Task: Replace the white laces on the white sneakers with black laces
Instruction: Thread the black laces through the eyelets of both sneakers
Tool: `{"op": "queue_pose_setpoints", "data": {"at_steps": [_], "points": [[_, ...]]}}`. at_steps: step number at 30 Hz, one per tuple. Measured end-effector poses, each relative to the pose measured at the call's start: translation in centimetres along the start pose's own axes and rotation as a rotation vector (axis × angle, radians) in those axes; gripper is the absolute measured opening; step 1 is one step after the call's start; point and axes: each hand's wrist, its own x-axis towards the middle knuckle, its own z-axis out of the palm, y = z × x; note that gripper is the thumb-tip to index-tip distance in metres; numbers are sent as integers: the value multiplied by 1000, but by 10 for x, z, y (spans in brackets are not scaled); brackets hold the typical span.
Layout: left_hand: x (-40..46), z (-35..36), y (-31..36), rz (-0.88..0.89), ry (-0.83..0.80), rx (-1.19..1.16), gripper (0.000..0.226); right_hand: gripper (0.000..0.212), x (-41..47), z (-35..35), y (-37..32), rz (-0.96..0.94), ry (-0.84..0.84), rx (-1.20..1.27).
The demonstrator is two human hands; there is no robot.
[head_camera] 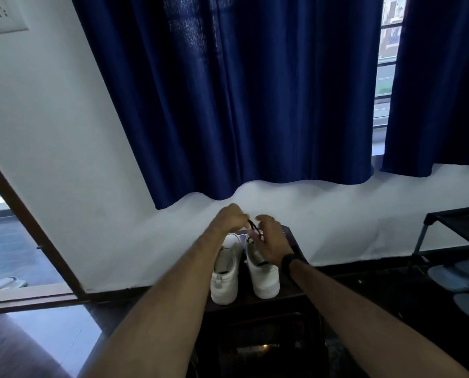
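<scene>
Two white sneakers stand side by side on a dark surface (296,249), heels toward the person. The right sneaker (263,274) is the landmark here. The left sneaker (225,276) sits just beside it, on its left. Above the toe end of the right sneaker, both hands meet around a black lace (253,226). The left hand (232,216) has its fingers curled and pinches the upper end of the lace. The right hand (268,238), with a dark watch (289,261) at the wrist, hovers over the right sneaker's front; its fingers are bent over the lace, but whether they actually grip it cannot be told. The lace runs down from the left hand's fingers toward the right sneaker's eyelets. A short dark stretch also shows at the right sneaker's opening, below the right hand.
</scene>
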Motion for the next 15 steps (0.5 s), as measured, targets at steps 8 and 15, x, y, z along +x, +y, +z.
{"op": "queue_pose_setpoints", "data": {"at_steps": [8,15], "points": [[-4,-21,26,38,162,-152,35,93,-40,27,9,351,-294,-218],[-7,-24,38,66,222,-253,34,85,-41,25,7,361,-297,-205]]}}
